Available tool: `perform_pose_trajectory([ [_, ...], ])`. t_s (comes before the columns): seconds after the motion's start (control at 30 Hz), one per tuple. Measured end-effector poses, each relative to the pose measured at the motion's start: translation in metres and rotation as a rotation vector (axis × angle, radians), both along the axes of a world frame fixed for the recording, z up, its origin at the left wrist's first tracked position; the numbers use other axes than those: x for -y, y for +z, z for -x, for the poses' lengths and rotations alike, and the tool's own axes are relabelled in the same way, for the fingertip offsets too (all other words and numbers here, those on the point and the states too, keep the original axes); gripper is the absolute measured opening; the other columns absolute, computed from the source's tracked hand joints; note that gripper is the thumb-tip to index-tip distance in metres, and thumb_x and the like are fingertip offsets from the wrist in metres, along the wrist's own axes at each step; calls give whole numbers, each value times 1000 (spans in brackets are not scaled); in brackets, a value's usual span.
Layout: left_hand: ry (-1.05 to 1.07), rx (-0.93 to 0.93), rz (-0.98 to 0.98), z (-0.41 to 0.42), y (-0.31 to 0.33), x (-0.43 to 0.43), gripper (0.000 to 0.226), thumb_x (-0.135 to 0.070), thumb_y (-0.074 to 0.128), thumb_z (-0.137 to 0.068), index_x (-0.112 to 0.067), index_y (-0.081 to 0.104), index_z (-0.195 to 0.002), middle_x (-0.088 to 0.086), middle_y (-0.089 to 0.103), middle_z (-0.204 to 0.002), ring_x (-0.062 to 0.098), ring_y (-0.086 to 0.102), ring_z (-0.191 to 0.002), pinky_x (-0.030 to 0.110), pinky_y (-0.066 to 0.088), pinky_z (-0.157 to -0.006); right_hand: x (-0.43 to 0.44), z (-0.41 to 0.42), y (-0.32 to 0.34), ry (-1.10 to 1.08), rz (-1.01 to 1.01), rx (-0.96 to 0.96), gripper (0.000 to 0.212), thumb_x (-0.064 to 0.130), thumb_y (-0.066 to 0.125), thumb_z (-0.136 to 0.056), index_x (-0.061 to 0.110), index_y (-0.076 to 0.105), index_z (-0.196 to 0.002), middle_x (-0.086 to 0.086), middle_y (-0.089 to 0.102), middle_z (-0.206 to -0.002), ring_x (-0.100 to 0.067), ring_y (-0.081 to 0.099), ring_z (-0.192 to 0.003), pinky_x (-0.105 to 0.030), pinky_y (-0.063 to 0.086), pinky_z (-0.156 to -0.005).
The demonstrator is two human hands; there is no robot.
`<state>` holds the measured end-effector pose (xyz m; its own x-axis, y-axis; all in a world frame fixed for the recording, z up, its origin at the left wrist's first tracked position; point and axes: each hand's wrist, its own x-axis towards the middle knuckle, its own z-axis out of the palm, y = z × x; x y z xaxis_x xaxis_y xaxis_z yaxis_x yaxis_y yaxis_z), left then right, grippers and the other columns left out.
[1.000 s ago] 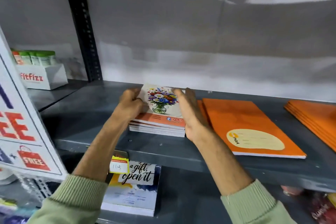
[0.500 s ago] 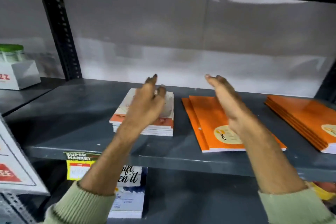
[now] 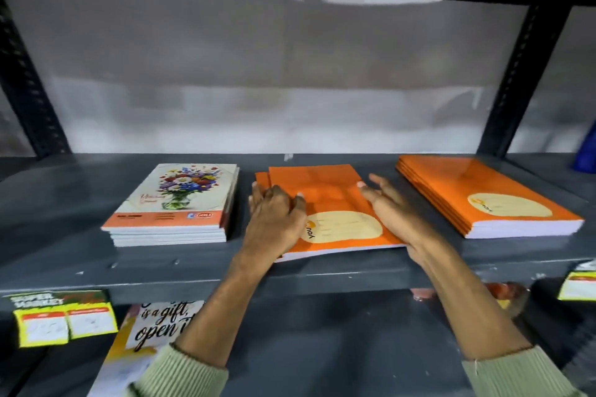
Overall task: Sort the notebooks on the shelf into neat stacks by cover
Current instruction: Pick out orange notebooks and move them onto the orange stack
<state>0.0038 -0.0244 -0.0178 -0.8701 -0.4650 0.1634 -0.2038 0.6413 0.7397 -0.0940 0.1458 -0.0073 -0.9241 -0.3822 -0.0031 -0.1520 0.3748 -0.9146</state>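
Three groups of notebooks lie on the grey shelf. At the left is a squared stack with a flower-vase cover. In the middle lie orange notebooks, slightly fanned so a lower one sticks out at the left. A neat orange stack sits at the right. My left hand rests flat on the left edge of the middle orange notebooks, fingers spread. My right hand touches their right edge, fingers apart. Neither hand grips anything.
Dark slotted uprights stand at both back corners before a pale back wall. Yellow price tags hang on the shelf lip. On the shelf below lies a "gift, open it" book. A blue object shows at far right.
Both hands left the flower-cover stack and moved right onto the middle orange notebooks. The view shifted right as well, so the flower stack now lies uncovered at the left.
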Motion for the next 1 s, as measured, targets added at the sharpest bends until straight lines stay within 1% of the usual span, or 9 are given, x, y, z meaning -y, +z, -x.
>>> perform_pose_trajectory([
  [0.1, 13, -88, -3, 5, 1, -5, 30, -31, 40, -104, -8, 51, -119, 16, 28, -161, 33, -3, -154, 57, 6, -123, -8, 3, 0, 12, 156, 44, 60, 41, 57, -97, 32, 37, -152, 3, 41, -155, -15, 40, -140, -29, 32, -103],
  [0.17, 28, -210, -58, 7, 3, -7, 24, -22, 41, -103, -15, 52, -123, 8, 47, -146, 34, 29, -147, 56, 29, -117, -10, 5, 2, 17, 234, 58, 49, 24, 60, -97, 25, 49, -144, 6, 58, -141, -7, 52, -130, -20, 34, -94],
  [0.27, 56, -301, -307, 18, 19, -36, 33, -6, 35, -101, -23, 57, -119, -4, 69, -109, 22, 68, -106, 41, 58, -86, -34, 19, 14, 62, 297, 21, 35, -6, 49, -96, 23, 67, -106, 21, 78, -84, 5, 71, -77, -13, 50, -64],
  [0.33, 74, -339, -481, 28, 31, -54, 40, 3, 31, -97, -18, 62, -111, 0, 74, -96, 25, 72, -89, 41, 61, -74, -54, 34, 24, 39, 281, -25, 42, -14, 46, -90, 15, 69, -109, 15, 78, -79, -4, 71, -71, -21, 53, -66],
  [0.43, 33, -411, -679, 51, 46, -85, 41, 10, 31, -91, -21, 58, -84, -4, 73, -66, 20, 72, -64, 33, 59, -55, -91, 63, 43, -10, 273, -52, 39, -11, 51, -86, 16, 69, -109, 8, 79, -95, -14, 72, -89, -32, 54, -86],
  [0.5, -18, -430, -706, 74, 52, -112, 39, 13, 33, -88, -17, 57, -88, -5, 70, -63, 13, 68, -56, 24, 53, -47, -121, 81, 57, -24, 232, -45, 37, -11, 49, -89, 20, 68, -95, 11, 80, -79, -14, 73, -75, -30, 57, -72],
  [0.73, -153, -363, -799, 147, 41, -180, 48, 19, 31, -85, -5, 65, -108, 8, 77, -86, 27, 74, -79, 46, 62, -76, -191, 127, 72, -114, 55, -33, 37, -10, 48, -92, 22, 66, -85, -1, 70, -85, -20, 66, -74, -33, 54, -74],
  [0.9, -209, -191, -590, 165, 22, -196, 37, 7, 40, -94, -19, 66, -94, 7, 77, -97, 25, 75, -91, 40, 62, -82, -213, 142, 56, -105, -163, -19, 30, -6, 47, -93, 16, 67, -99, -16, 72, -99, -33, 64, -84, -44, 51, -77],
  [1.0, -215, -63, -403, 185, 6, -184, 28, -15, 44, -86, -21, 68, -99, 1, 75, -111, 29, 61, -122, 45, 49, -104, -213, 139, 51, -29, -399, -6, 29, 7, 46, -100, 25, 62, -116, -9, 70, -103, -28, 70, -91, -47, 56, -88],
])
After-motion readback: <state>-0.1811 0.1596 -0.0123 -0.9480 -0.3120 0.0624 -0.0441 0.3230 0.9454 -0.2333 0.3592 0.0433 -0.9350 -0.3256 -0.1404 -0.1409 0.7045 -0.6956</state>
